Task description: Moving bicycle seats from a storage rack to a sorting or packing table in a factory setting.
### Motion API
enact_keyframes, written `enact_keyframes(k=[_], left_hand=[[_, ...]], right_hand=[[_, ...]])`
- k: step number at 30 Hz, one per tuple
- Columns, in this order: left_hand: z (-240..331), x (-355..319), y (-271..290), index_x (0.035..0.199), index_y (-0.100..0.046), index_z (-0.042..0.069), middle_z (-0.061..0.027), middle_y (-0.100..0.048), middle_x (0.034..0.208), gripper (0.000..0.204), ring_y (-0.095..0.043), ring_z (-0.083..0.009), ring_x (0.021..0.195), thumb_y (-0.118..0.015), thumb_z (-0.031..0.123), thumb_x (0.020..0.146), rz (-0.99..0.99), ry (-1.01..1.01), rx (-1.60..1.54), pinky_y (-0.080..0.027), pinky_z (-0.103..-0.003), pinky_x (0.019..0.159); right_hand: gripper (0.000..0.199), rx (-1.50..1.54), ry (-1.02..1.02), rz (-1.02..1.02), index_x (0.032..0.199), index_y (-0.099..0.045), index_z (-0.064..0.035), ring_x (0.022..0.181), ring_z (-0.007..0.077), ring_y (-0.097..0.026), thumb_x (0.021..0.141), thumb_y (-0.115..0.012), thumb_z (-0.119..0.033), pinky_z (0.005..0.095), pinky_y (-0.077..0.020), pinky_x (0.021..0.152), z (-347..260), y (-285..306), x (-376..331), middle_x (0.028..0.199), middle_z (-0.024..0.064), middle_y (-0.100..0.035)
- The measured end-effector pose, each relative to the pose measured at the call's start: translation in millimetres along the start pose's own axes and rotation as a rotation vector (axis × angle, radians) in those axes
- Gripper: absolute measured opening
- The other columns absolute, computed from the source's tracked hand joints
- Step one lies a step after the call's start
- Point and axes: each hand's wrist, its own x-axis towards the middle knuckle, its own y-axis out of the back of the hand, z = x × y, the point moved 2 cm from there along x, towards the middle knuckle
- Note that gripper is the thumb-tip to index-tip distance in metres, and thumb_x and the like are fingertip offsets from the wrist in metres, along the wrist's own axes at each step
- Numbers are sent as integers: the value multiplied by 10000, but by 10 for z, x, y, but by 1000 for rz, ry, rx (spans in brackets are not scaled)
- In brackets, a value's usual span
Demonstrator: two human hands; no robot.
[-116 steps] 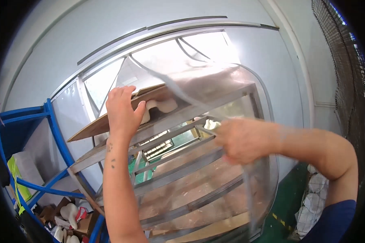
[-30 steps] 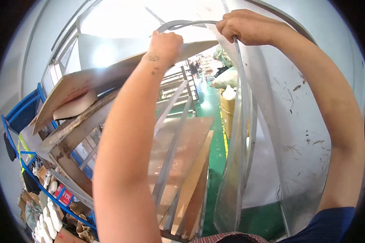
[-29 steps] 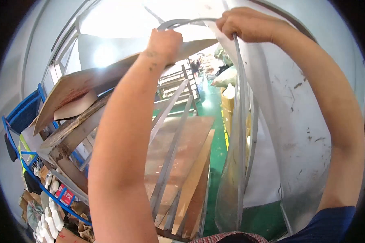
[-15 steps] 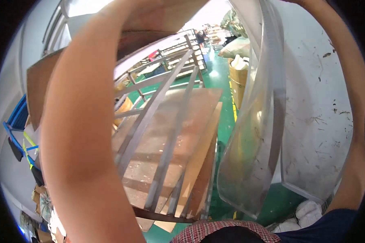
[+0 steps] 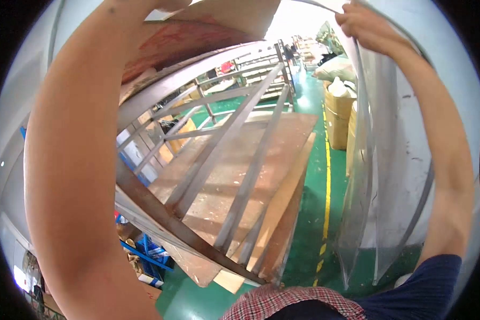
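Head view, my right hand (image 5: 365,26) clenched on the top edge of a clear, floppy plastic sheet (image 5: 376,176) hanging at right, my left hand out of frame above, grey metal shelving rack (image 5: 234,160) with brown wooden boards left of sheet, green floor (image 5: 314,213) open between them.

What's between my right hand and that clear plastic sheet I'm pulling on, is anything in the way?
Nothing visible. The right hand already grips the top edge of the clear plastic sheet, which hangs down beside the metal rack. The left hand is out of frame above; only its forearm shows.
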Motion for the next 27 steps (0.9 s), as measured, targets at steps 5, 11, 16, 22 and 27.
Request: enact_keyframes(k=[5,11,16,22,27], left_hand=[[910,72,659,857,-703,-31,-114,-684,766,215,-612,-181,709,-671,81,677,30,826,558,-475,-307,658],[563,-2453,1452,1064,-639,12,-35,-636,906,320,-573,-120,888,-576,262,875,350,1070,427,-436,-272,848],[921,-3862,1132,988,-637,-19,-27,-640,869,207,-580,-85,833,-614,126,842,578,1162,110,-459,-234,761],[1075,-4316,545,981,-628,-29,-42,-639,870,189,-590,-96,819,-605,102,848,726,1203,-141,-463,-227,749],[822,-4381,186,984,-634,-15,-34,-637,857,178,-579,-83,813,-609,111,860,712,1226,-195,-446,-208,749]], right_hand=[[211,617,-212,170,969,-556,-56,978,211,-494,858,-454,-204,299,-388,875,335,-773,-299,971,94,-479],[324,632,-495,-81,1093,-576,-101,969,140,-523,885,-520,-342,299,-415,796,-253,-682,-59,1008,38,-583],[522,1113,-510,197,1328,-466,-117,1155,205,-461,850,-552,-311,338,-383,951,-487,-603,134,1288,76,-488],[567,1456,-420,437,1391,-408,-85,1229,173,-389,874,-543,-274,315,-281,1058,-1006,-233,470,1341,62,-438],[343,1436,-425,443,1110,-586,-123,1096,136,-449,892,-567,-386,321,-343,949,-1069,-247,433,1097,13,-555]])
